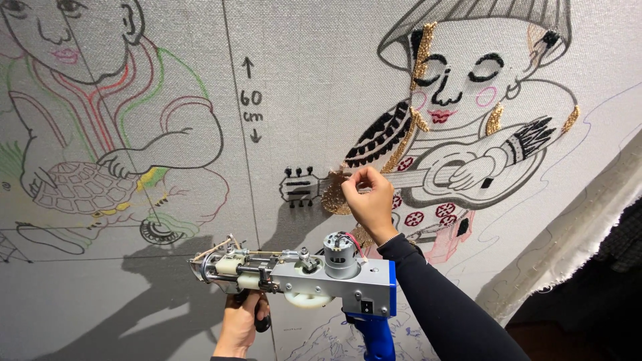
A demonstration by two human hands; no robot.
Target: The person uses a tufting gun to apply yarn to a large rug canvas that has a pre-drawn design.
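A grey stretched tufting cloth (314, 73) fills the view, drawn with two figures; the right figure, holding a stringed instrument, is partly tufted in black and tan yarn. My right hand (370, 200), in a black sleeve, pinches at the tan tufted patch (332, 195) on the instrument's neck. My left hand (242, 324) grips the front handle of a blue and silver tufting gun (314, 274), held low and away from the cloth, nozzle pointing left. Tan yarn runs into its tip.
A drawn figure with a turtle (80, 187) covers the cloth's left side, with coloured outlines. A drawn vertical line and handwritten marks run down the middle. The cloth's frayed white edge (575, 234) hangs at the right, with darkness beyond it.
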